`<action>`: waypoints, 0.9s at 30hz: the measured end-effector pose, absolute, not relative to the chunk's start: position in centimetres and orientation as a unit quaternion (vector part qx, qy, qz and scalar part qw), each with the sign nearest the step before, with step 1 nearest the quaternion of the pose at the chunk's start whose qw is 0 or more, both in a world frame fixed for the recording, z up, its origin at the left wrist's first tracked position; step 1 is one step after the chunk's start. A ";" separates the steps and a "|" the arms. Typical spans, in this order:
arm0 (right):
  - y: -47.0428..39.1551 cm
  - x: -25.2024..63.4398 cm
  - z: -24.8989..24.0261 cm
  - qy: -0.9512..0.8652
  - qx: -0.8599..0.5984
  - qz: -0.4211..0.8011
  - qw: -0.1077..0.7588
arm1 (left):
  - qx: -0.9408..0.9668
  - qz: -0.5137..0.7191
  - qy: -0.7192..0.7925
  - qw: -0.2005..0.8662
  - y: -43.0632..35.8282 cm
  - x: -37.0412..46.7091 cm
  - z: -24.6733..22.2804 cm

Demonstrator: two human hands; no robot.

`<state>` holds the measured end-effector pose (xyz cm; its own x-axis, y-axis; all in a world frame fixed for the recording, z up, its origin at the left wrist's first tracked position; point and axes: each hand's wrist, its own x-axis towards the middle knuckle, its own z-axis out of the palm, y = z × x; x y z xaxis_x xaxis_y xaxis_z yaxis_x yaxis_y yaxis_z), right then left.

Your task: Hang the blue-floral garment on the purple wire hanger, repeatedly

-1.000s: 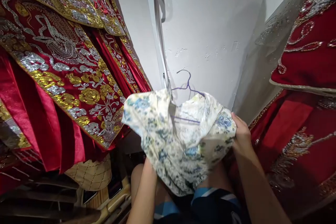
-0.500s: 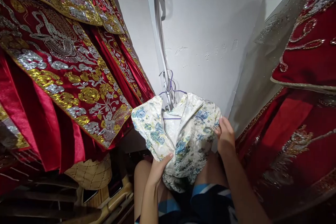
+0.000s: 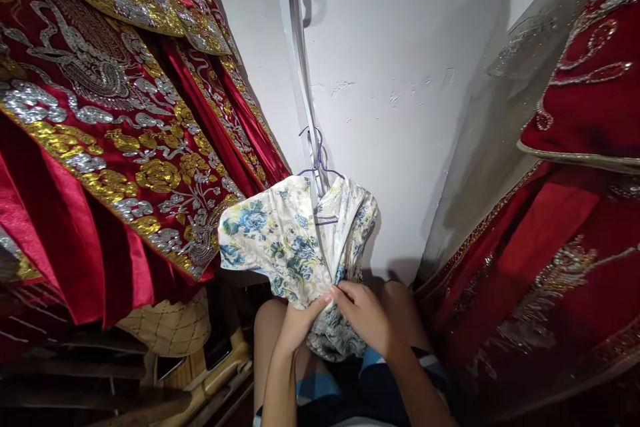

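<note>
A white blouse (image 3: 280,233) with blue flowers and a V neckline hangs on a thin purple hanger (image 3: 331,172). The hanger's hook is over a grey metal upright (image 3: 300,60). My left hand (image 3: 297,327) grips the blouse front just below the point of the neckline, thumb on top and fingers hidden behind the cloth. Right beside it, my right hand (image 3: 363,313) pinches the fabric at the same spot, the fingertips of both hands nearly touching. Below them the lower part of the blouse (image 3: 335,340) hangs gathered and crinkled between my knees.
Red garments with gold and silver embroidery (image 3: 160,173) hang close on the left. More red beaded garments (image 3: 575,200) hang on the right. Low at the left stands a wooden chair (image 3: 220,380) with a quilted tan cushion (image 3: 170,327). A white wall (image 3: 390,47) rises behind.
My right hand has moved left from the right sleeve to the neckline point, beside my left hand. The right sleeve has dropped inward, and the left sleeve spreads further left.
</note>
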<state>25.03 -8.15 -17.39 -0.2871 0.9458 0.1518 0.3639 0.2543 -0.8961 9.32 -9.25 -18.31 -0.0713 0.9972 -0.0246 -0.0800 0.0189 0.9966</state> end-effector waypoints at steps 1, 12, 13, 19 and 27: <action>-8.0 25.1 -17.6 -0.697 -0.483 0.373 0.378 | 0.456 0.528 0.502 0.511 -9.4 9.2 -18.3; -8.1 26.4 -17.5 -0.674 -0.401 0.473 0.401 | 0.417 0.590 0.514 0.462 -8.7 9.0 -19.3; -8.1 26.4 -17.4 -0.668 -0.402 0.479 0.403 | 0.398 0.614 0.540 0.417 -8.5 8.8 -19.4; -7.8 26.0 -17.3 -0.579 -0.396 0.585 0.408 | 0.376 0.697 0.607 0.073 -10.0 11.1 -21.0; -8.1 24.4 -16.4 -0.509 -0.352 0.673 0.405 | 0.574 0.577 0.527 0.244 -9.5 13.3 -22.3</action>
<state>24.39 -8.12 -16.35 -0.4238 0.9037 -0.0609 -0.1864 -0.1528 -0.9705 13.35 -9.49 -22.29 -0.2218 0.8870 0.4049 0.3227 -0.3251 0.8889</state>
